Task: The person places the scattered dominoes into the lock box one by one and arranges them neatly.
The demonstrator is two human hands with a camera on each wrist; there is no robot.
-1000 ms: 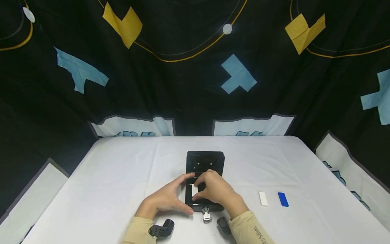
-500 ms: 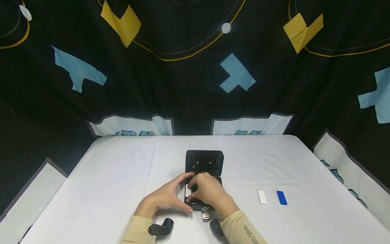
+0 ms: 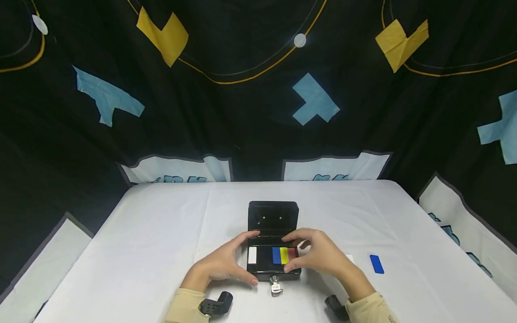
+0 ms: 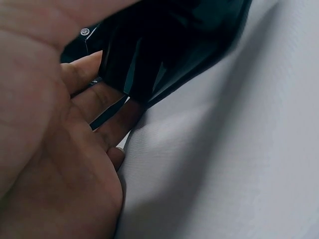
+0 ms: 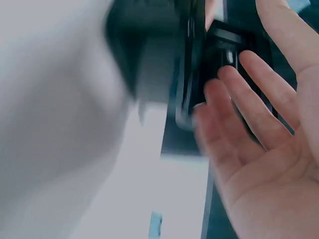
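Note:
A black lidded box [image 3: 264,270], its lid [image 3: 273,216] raised, stands before me. Silver keys [image 3: 276,286] hang at its front lock. Inside, a white block [image 3: 252,255] lies flat at the left end. Toward the right end, a blue block [image 3: 276,255], a yellow block [image 3: 284,255] and a red block [image 3: 292,254] lie side by side. My left hand [image 3: 220,262] grips the box's left end, thumb in front and fingers toward the back. My right hand [image 3: 319,253] hovers at the right end, fingers spread, holding nothing; its fingers [image 5: 249,99] look fairly straight in the right wrist view.
To the right on the white tablecloth [image 3: 161,224] lies another blue block [image 3: 376,264]. Beside it, a second white block [image 3: 349,258] is mostly hidden behind my right hand. A dark patterned curtain [image 3: 258,112] hangs behind the table.
My right hand slid the white block to the box's left end, let go of it and moved right. That uncovered the coloured blocks. My left hand stays on the box.

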